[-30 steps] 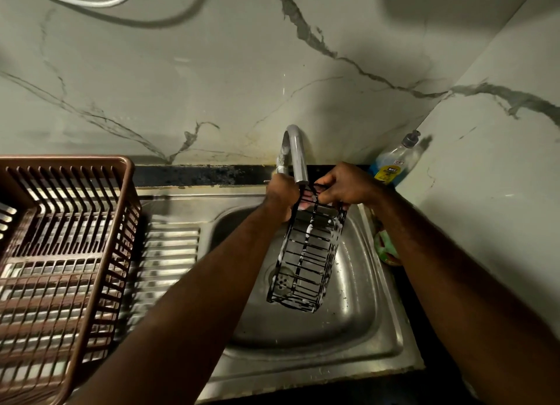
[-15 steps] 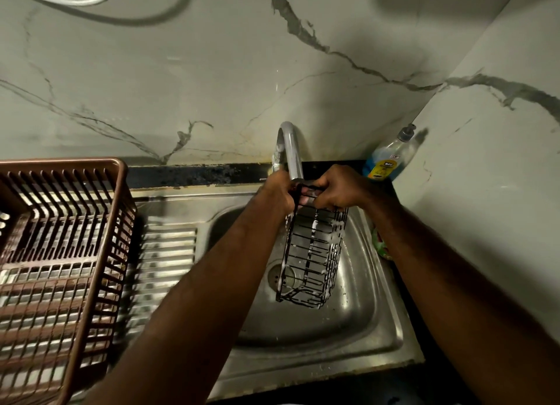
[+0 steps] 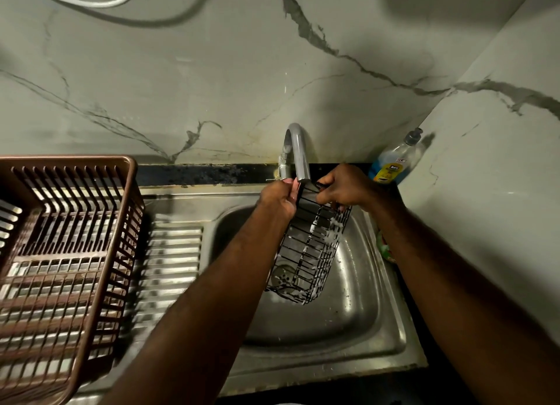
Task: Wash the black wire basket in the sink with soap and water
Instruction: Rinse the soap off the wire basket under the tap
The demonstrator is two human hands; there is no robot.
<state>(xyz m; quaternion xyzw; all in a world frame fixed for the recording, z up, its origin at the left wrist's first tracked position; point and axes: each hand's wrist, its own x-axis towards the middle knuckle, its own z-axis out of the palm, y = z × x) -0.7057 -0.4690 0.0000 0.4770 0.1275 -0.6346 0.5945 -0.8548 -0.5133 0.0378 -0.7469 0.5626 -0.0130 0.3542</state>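
Observation:
The black wire basket (image 3: 306, 253) hangs on end over the steel sink bowl (image 3: 357, 313), with white soap foam streaked along its wires. My left hand (image 3: 278, 200) grips its upper left rim. My right hand (image 3: 342, 189) grips the upper right rim, fingers curled round the wire. Both hands hold the basket's top just beneath the grey tap spout (image 3: 298, 153). The basket's lower end hangs above the drain (image 3: 281, 279).
A brown plastic dish rack (image 3: 69, 247) stands on the ribbed drainboard (image 3: 172, 259) at the left. A bottle of blue dish soap (image 3: 394, 162) leans in the back right corner. Something red and green (image 3: 386, 248) lies on the sink's right edge. Marble walls close off back and right.
The basket has tilted, its lower end swinging slightly left toward the drain. Both hands keep their grip on its top under the tap.

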